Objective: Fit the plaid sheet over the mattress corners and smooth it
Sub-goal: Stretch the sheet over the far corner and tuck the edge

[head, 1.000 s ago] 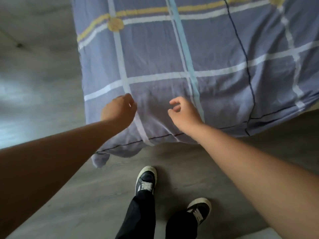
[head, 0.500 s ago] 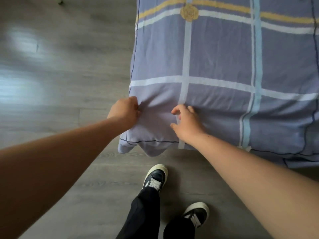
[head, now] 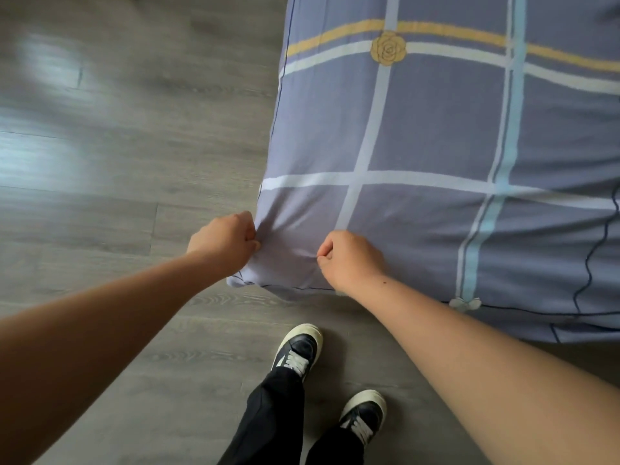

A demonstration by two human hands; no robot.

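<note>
1 plaid sheet (head: 436, 129) covers the mattress, 12 to 3 o'clock. 2 hands at centre: left hand (head: 223, 241) and right hand (head: 350, 258) each clench its near-corner fabric. 2 shoes (head: 297, 350) at 6 o'clock.

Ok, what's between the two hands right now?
Only plaid sheet, creased between the left hand and right hand; the head view shows it.
</note>
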